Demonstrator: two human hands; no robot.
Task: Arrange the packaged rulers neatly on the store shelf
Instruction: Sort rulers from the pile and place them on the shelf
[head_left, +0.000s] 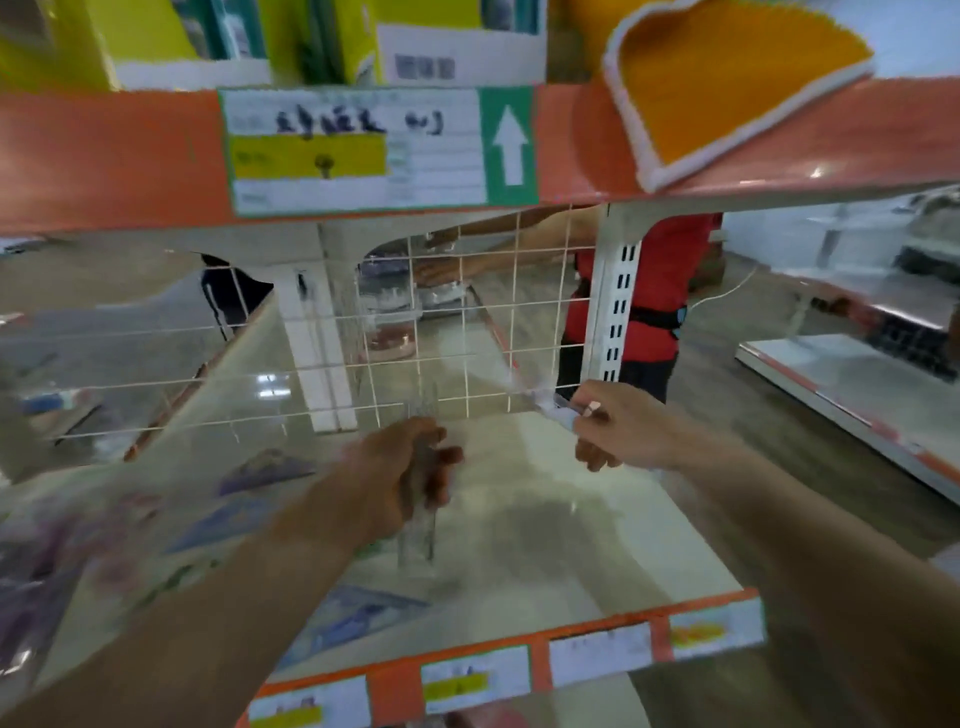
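- Centre of the frame: the left hand (410, 467) is clenched round a clear plastic packaged ruler (418, 540). It holds the ruler upright with the lower end just above or on the shelf, probably to stand or square it before laying it down.
- Right of centre: the right hand (618, 426) pinches a second clear packaged ruler with a white end (550, 402), angled towards the white wire grid back panel (467, 312). Whether it touches the grid cannot be told.
- Both rulers are over the glossy white store shelf (571, 519), whose right half looks ready for stock.
- Lower left: blurred flat packets in purple and blue (234, 514) lie on the same shelf, too smeared to identify.
- Along the shelf's orange front edge run small white and yellow price tags (597, 654), none readable.
- Upper centre: a large white and yellow shelf label (353, 150) bears dark handwriting too blurred to read. Beside it is a white up-arrow on a green panel (510, 145), presumably pointing to the goods above.
- Top centre: a barcode (425, 66) on a white box, digits illegible.
- Behind the grid stands a person in a red top (665, 270).
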